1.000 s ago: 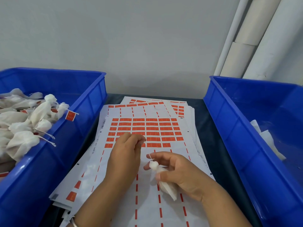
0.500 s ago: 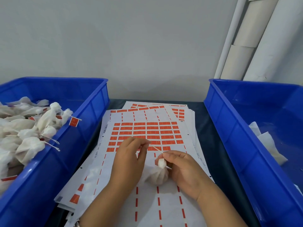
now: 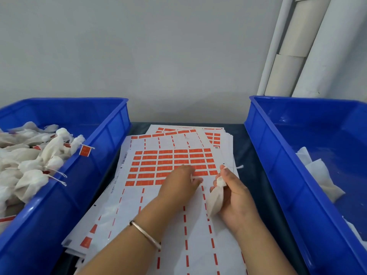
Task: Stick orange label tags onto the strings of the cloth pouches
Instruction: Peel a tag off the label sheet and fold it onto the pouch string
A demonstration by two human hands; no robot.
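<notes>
White cloth pouch (image 3: 215,199), neck tied, gripped in right hand (image 3: 236,199).

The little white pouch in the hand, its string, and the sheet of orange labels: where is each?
Cloth pouch (image 3: 215,199), head view, on its bag body.
String (image 3: 239,167), head view, on its frayed free end.
Label sheet (image 3: 170,156), head view, among the unpeeled orange labels.

White tubes (image 3: 309,46) against grey wall (image 3: 139,46)

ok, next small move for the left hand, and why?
Probably peel one orange label off the white sticker sheet: the left hand has its fingertips on that row, and the right hand holds a white cloth pouch with its string untagged.
</notes>
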